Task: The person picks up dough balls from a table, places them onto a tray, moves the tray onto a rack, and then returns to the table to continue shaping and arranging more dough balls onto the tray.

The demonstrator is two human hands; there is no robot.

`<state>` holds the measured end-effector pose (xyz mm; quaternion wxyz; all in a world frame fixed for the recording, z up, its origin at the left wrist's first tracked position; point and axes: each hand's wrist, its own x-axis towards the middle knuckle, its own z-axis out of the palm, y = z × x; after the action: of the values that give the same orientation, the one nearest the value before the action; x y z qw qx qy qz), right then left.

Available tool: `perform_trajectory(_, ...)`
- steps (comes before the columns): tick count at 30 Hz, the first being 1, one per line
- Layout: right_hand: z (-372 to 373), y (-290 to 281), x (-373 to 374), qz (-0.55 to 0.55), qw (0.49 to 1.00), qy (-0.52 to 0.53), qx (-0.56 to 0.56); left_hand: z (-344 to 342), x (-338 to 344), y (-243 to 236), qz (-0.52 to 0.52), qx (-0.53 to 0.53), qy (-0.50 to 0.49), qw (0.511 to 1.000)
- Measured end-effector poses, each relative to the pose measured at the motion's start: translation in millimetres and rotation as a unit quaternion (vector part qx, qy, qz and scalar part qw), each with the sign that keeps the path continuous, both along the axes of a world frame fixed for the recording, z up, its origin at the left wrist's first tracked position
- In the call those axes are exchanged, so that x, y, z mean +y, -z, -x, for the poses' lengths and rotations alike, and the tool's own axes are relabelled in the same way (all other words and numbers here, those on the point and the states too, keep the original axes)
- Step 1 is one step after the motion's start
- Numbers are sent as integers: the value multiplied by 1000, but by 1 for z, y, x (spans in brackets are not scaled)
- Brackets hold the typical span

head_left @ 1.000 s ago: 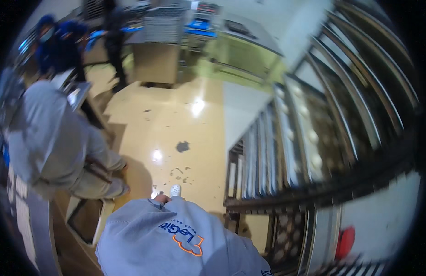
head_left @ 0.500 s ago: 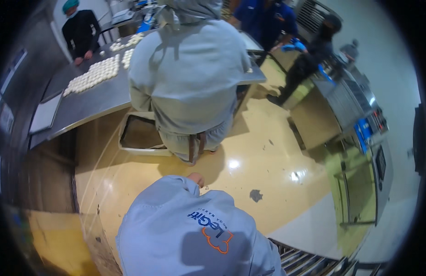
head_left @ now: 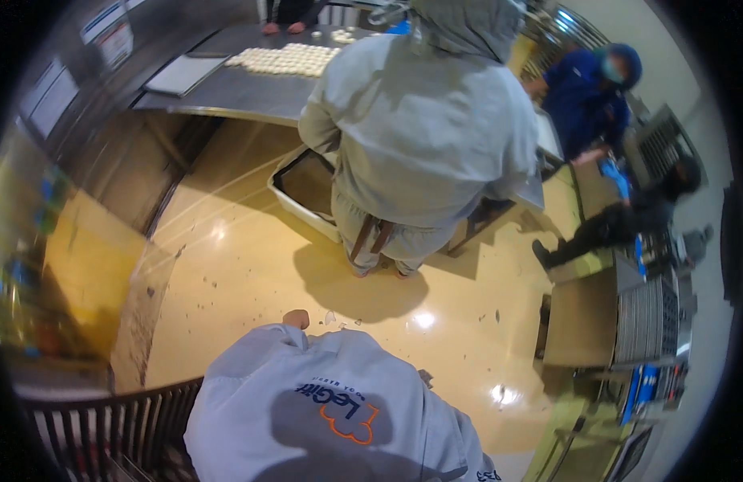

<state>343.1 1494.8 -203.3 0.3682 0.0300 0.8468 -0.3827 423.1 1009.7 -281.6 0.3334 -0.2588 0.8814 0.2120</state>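
Observation:
My left hand (head_left: 297, 319) shows small at the end of a pale grey-blue sleeve, in front of my torso. Its fingers look curled into a rounded fist, and I see nothing in it. My right hand is out of the picture. Ahead stands a co-worker in grey (head_left: 435, 128) with their back to me, at a steel table (head_left: 227, 95). On that table lie rows of pale dough balls (head_left: 283, 59) and a white tray (head_left: 187, 75). A white bin (head_left: 295, 210) with a dark lining sits on the floor beside the co-worker's legs.
Dark curved slats (head_left: 138, 426) stand close at my lower left, beside a yellow see-through panel (head_left: 90, 273). A person in dark blue (head_left: 584, 88) and a person in black (head_left: 652, 209) are at the right, near stacked trays (head_left: 648, 321). Scraps lie on the floor (head_left: 251, 281).
My view has turned left, so the table, bin and co-workers appear further right. The slats have come into view at lower left, and metal bars at lower right have gone out.

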Motion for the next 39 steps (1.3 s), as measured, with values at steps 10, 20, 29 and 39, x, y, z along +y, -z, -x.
perform_trajectory(10, 118, 35, 40, -166, 933, -315, -58, -171, 82, -41, -173, 54, -357, 916)
perform_trajectory(20, 135, 50, -267, -47, 848, -479, 223, -301, 27, -62, -181, 115, -599, 771)
perform_trajectory(29, 16, -51, -505, 29, 700, -694, 164, -334, -68, -83, -180, 215, -677, 681)
perform_trajectory(39, 84, -50, -659, 82, 792, -572, 196, -218, -221, -54, -238, 180, -629, 718)
